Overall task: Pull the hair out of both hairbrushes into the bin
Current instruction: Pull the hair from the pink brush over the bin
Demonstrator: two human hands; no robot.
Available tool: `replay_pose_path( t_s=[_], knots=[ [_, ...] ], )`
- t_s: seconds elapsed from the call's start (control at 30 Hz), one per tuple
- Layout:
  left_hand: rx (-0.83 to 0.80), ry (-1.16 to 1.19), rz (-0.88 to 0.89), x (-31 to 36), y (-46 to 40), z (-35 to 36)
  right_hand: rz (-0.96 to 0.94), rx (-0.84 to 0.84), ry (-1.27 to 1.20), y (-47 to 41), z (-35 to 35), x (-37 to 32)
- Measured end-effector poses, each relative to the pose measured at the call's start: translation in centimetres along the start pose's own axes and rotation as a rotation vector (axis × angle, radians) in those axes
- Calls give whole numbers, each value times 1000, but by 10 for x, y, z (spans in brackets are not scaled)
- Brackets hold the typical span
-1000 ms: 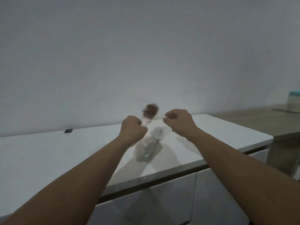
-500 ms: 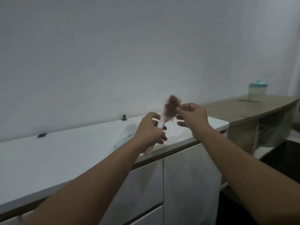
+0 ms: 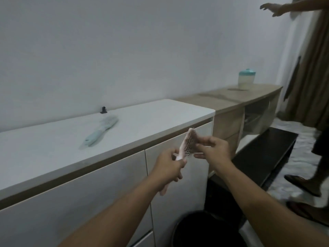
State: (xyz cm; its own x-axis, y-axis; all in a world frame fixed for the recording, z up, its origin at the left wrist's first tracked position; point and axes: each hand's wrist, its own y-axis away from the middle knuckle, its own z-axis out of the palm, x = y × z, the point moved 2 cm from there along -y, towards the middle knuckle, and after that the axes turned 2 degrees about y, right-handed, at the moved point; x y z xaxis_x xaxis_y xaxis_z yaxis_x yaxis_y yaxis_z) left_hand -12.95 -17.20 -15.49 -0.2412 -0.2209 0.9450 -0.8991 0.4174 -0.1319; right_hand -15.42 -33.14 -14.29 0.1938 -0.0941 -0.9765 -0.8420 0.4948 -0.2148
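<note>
My left hand [image 3: 170,165] grips the handle of a pink hairbrush [image 3: 188,144], held tilted in front of the white cabinet. My right hand [image 3: 211,151] is at the brush's bristle face, fingers pinched against it; whether it holds hair I cannot tell. No brown hair clump shows on the brush. A pale green hairbrush [image 3: 100,131] lies on the white cabinet top [image 3: 44,150], blurred. A black round bin [image 3: 199,229] stands on the floor directly below my hands.
A low wooden shelf [image 3: 231,98] to the right carries a teal-lidded jar [image 3: 246,79]. A black low table [image 3: 267,150] stands right of the cabinet. Another person stands at the far right, feet [image 3: 302,184] near the bin, arm [image 3: 288,6] raised. A small black clip [image 3: 103,110] sits by the wall.
My view has swung down and right, bringing the bin into sight. Both hands moved the pink brush off the cabinet top to above the bin. The brown hair tuft no longer shows.
</note>
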Motion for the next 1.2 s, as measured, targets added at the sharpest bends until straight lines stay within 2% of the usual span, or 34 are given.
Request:
replay_pose_path(
  t_s=[0.17,0.27,0.57,0.67,0.77,0.83,1.0,1.2],
  knots=[
    [-79,37,-115,-38,5,16,126,-8,-32,9,-6,44],
    [-68,4,-168,-61,9,24,226,-15,-85,15,-7,67],
    [-2,-57,-315,-111,34,63,358,-23,-63,54,-27,151],
    [-13,-191,-344,-129,45,77,417,5,-61,71,-38,170],
    [-45,-436,-364,-148,51,86,479,-40,-31,88,-50,188],
    [-77,-535,-340,-161,54,93,484,-52,-22,97,-59,198],
    [-156,-532,-363,-181,63,114,473,-82,-10,116,-70,220],
    [-235,-596,-389,-197,69,126,447,99,157,114,-88,242]
  ],
)
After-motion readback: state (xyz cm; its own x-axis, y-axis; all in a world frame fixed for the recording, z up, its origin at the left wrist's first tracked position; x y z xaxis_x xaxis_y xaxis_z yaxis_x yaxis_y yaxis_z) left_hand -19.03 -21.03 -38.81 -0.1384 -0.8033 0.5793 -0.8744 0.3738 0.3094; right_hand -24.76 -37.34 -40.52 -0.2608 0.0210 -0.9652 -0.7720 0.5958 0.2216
